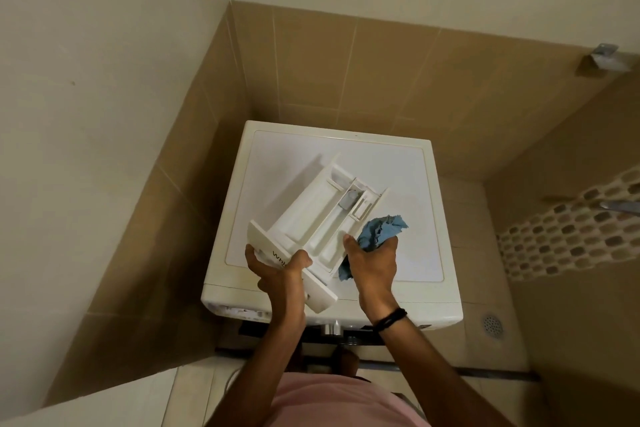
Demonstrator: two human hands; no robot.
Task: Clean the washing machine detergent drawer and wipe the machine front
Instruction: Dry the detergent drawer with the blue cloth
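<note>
Over the machine top, left grip clasps the drawer endwise; right grip, clutching the cloth, flanks its long right side.

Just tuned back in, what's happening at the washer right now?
The detergent drawer is out of the machine, held over the washing machine top with its compartments facing up. The left hand grips its front panel. The right hand holds a crumpled blue cloth at the drawer's right edge.
</note>
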